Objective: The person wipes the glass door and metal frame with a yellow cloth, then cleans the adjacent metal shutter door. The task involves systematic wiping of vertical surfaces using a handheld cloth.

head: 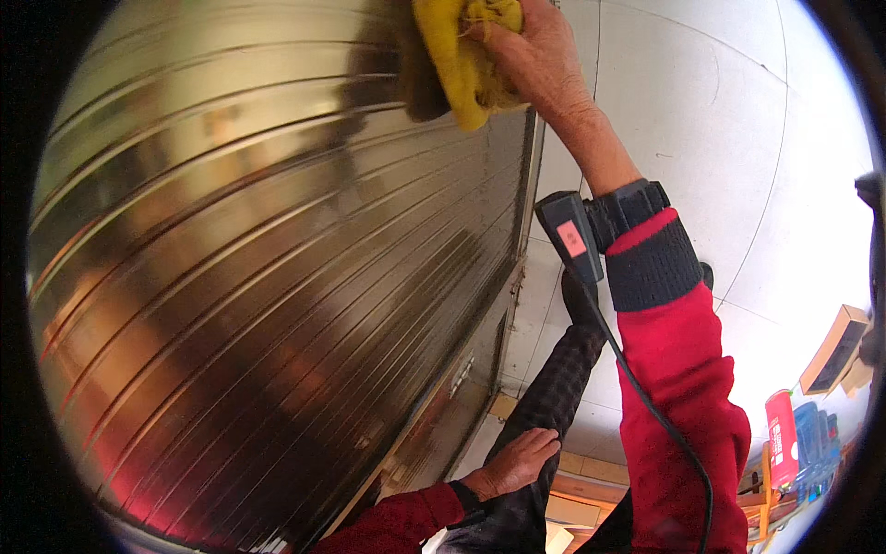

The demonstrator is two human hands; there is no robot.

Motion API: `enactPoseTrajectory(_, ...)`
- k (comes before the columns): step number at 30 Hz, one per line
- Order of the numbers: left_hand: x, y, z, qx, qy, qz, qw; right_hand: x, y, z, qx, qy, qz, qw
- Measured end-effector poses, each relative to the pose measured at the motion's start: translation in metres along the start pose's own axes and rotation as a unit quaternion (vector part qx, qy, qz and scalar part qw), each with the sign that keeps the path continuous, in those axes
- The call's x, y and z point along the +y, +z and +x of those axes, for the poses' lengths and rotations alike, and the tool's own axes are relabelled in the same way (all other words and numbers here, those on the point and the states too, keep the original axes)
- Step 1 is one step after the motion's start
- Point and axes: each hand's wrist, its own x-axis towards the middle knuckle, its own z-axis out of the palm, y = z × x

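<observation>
My right hand (547,59) grips a bunched yellow cloth (460,66) with loose threads, at the top of the view. The cloth lies against a ribbed, shiny metal panel (277,228), near its right edge. The panel fills the left side and mirrors blurred shapes, red among them. Lower down, my left hand (516,460) rests on my dark checked trouser leg (547,395), holding nothing. On my right wrist sits a black strap (630,211) with a black device (571,235) bearing a pink label.
A black cable (651,401) runs from the device along my red sleeve. Pale tiles (678,104) cover the floor. At lower right are a cardboard box (834,350), a red package (782,440) with writing and blue plastic items (813,443). The panel's frame edge (516,256) borders the floor.
</observation>
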Motion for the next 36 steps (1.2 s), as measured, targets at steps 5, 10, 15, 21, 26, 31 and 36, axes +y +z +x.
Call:
enactPoseTrajectory(5, 0.001, 0.000, -0.002, 0.012, -0.016, -0.018, 1.000, 0.102, 0.009, -0.043, 0.012, 0.151, 0.014, 0.988)
enactPoseTrajectory(10, 0.001, -0.002, -0.004, -0.001, -0.027, -0.001, 1.000, 0.182, 0.026, -0.140, 0.018, 0.282, 0.037, 0.959)
enactPoseTrajectory(15, -0.001, -0.005, -0.003, 0.003, -0.034, -0.017, 0.999, 0.183, 0.034, -0.252, -0.052, 0.440, 0.013, 0.896)
enactPoseTrajectory(21, -0.002, -0.007, -0.001, 0.023, -0.023, -0.038, 0.999, 0.195, 0.026, -0.221, -0.045, 0.374, 0.074, 0.924)
enactPoseTrajectory(26, 0.004, -0.007, -0.004, 0.003, -0.057, -0.043, 0.997, 0.225, 0.011, -0.117, -0.001, 0.219, 0.006, 0.976)
enactPoseTrajectory(31, 0.010, -0.009, -0.003, 0.006, -0.061, -0.023, 0.998, 0.251, 0.015, -0.144, -0.062, 0.252, -0.063, 0.964)
enactPoseTrajectory(36, 0.012, -0.013, 0.003, 0.009, -0.049, -0.003, 0.999, 0.243, 0.021, -0.269, -0.185, 0.346, -0.156, 0.906)
